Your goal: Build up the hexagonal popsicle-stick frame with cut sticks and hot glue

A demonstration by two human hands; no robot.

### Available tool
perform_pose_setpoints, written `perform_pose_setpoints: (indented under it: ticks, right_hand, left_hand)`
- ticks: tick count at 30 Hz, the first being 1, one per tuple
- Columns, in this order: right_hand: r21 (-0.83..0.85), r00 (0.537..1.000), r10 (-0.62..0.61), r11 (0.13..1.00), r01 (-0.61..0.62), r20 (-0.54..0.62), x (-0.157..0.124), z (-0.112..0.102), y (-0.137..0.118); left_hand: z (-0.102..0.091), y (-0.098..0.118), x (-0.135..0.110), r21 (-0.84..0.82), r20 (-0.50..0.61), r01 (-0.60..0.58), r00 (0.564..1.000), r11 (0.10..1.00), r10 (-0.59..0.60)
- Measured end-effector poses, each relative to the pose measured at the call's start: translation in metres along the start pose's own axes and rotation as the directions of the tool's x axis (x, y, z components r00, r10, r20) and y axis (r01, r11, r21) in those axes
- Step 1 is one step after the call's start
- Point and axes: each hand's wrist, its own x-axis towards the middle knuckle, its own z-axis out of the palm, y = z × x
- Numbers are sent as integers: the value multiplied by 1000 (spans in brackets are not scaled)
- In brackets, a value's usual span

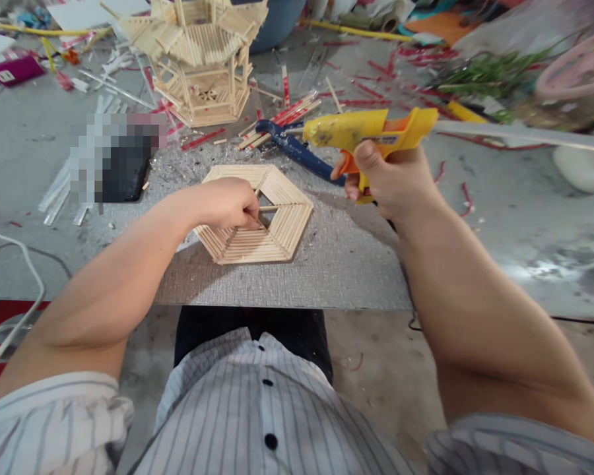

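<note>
My right hand (391,173) is wrapped round a yellow and orange hot glue gun (346,128), with fingers by its trigger and the nozzle pointing left. A clear glue stick (525,135) runs out of its back end. On the table lies a flat hexagonal panel (292,227) of pale wooden sticks laid in rings, with an opening in its middle. My left hand (235,203) reaches over the panel, its fingers pinched together at that opening. What sits between the fingertips, if anything, is hidden.
Behind the panel stands a pagoda-like stick model (202,72). Dark blue pliers (297,152) lie beside red-wrapped sticks (290,119). Clear glue sticks (62,188) and a dark phone (138,168) are at left. A pink basket (579,69) stands far right, among scraps.
</note>
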Motion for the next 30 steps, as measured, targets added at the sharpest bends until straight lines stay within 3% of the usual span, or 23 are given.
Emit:
perform_pose_setpoints:
  ticks: [30]
  right_hand:
    - [-28, 1000, -30, 999, 30, 7, 1, -1, 3]
  left_hand:
    - [-2, 3, 0, -87, 18, 34, 999, 996, -33]
